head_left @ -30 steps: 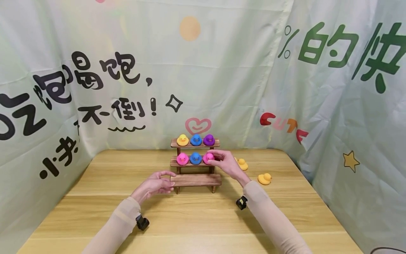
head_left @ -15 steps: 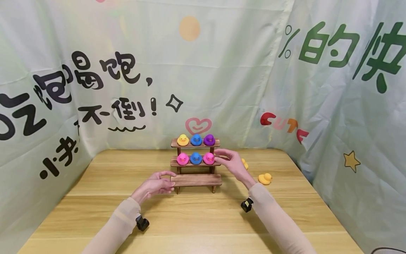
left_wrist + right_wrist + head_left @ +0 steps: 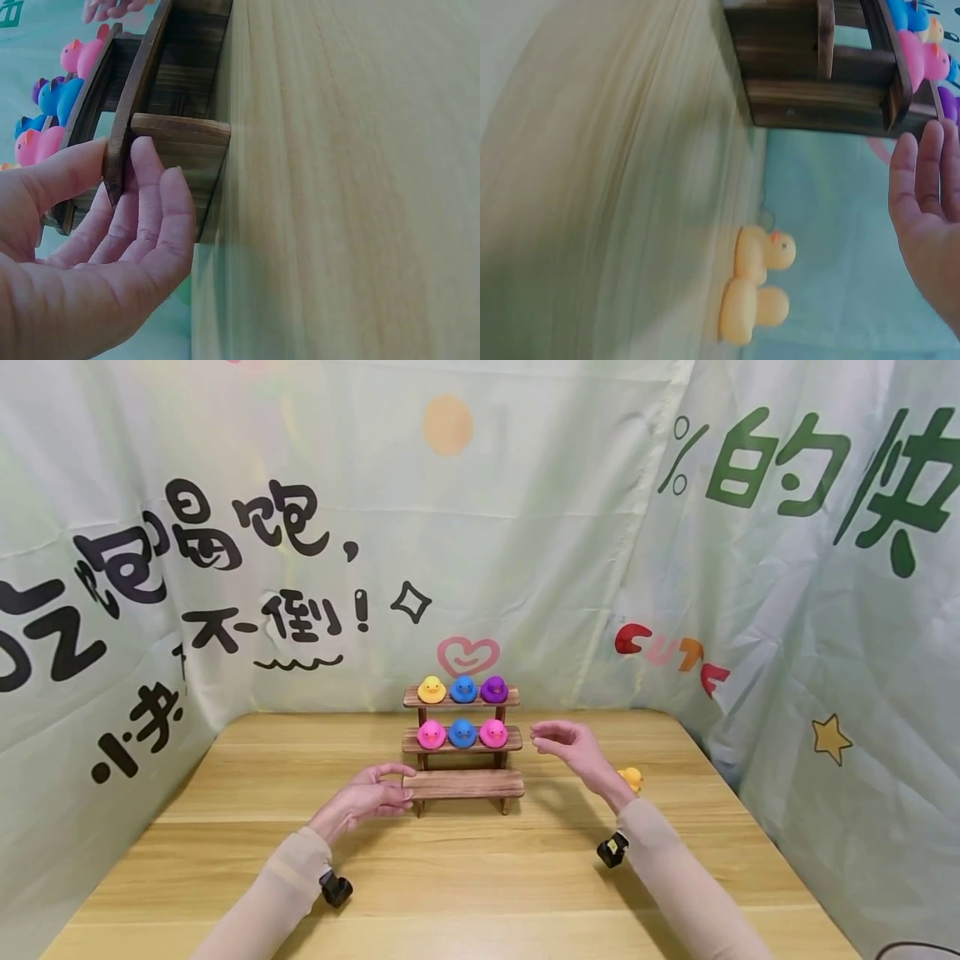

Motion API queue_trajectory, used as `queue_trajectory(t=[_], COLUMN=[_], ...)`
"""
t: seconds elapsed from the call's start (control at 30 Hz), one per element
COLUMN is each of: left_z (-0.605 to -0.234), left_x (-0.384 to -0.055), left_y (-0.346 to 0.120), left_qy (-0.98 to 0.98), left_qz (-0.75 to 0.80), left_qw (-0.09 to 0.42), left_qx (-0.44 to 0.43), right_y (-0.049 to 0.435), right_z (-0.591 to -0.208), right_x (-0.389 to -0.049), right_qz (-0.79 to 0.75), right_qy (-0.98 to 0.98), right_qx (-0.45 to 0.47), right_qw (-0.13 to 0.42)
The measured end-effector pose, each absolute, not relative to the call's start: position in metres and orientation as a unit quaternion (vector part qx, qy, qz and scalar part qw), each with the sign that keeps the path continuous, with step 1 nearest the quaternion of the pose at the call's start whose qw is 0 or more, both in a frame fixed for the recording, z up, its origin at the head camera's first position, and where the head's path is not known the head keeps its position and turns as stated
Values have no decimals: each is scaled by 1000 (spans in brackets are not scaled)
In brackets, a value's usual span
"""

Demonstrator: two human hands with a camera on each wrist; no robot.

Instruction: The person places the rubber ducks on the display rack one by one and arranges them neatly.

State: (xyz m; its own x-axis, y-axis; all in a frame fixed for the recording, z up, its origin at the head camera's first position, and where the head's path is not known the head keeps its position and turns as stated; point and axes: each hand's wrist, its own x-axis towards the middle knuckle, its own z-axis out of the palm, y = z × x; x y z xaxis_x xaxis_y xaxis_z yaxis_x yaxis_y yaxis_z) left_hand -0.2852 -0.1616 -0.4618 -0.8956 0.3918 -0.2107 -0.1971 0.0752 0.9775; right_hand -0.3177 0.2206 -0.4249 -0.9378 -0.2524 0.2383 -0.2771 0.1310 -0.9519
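Wooden table [image 3: 225, 827]: left hand [image 3: 365, 796] pinches the rack [image 3: 462, 784]; right hand [image 3: 572, 749], relaxed and empty, half-hides a yellow duck [image 3: 632, 776].

R hand [image 3: 572, 745] off pink duck [image 3: 492, 732] | moved right, prob. empty

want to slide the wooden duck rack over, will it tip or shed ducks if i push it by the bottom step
The rack looks stiff, plain wood on short legs, so it would probably slide rather than flex. It is tall and stepped, so a low push seems safer than a high one. The pink duck and the others sit loose on narrow shelves; a jerk could well topple them. The left hand already steadies the bottom step.
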Motion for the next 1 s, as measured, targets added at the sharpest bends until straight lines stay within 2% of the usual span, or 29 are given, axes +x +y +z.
queue_trajectory(t=[0.33, 0.63, 0.87, 1.0], left_z=[-455, -453, -453, -455], left_x=[-289, -287, -287, -287], left_y=[-160, -163, -163, -163], left_qy=[705, 704, 706, 708], left_qz=[669, 667, 666, 664], left_qw=[225, 231, 233, 235], left_qx=[72, 73, 67, 61], right_y=[261, 291, 320, 332], right_z=[-426, -431, -431, -429], right_x=[-316, -317, -316, -315], right_qz=[611, 577, 529, 492], right_qy=[-765, -792, -824, -848], right_qx=[197, 191, 185, 179], right_qw=[-53, -56, -88, -84])
